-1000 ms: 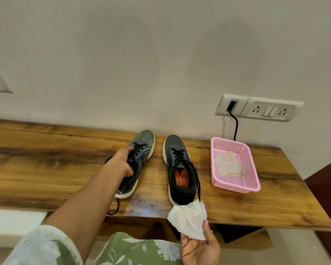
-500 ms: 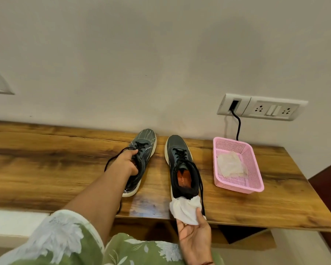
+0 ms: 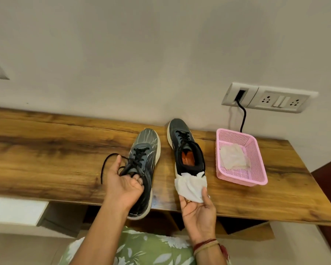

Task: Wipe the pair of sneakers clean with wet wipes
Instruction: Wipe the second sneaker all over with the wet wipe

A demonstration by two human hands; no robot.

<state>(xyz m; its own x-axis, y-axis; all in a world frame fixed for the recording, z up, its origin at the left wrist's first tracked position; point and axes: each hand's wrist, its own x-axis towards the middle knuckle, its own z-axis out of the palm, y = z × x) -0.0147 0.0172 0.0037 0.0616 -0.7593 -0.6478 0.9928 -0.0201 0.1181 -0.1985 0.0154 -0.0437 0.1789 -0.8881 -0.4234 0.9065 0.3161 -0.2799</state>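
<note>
Over the wooden worktop (image 3: 46,150) two sneakers are showing: the left grip (image 3: 122,185) is clutching the left sneaker (image 3: 147,146) by its collar, the right grip (image 3: 198,209) is pinching one wet wipe (image 3: 189,186) over the hidden heel of the right sneaker (image 3: 180,129), beside one pink basket (image 3: 241,181) holding another crumpled wipe (image 3: 232,155).

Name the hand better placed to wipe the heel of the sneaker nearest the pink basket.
Right. The right hand holds the wet wipe against the heel of that sneaker; the left hand is busy gripping the other sneaker at its opening.
</note>
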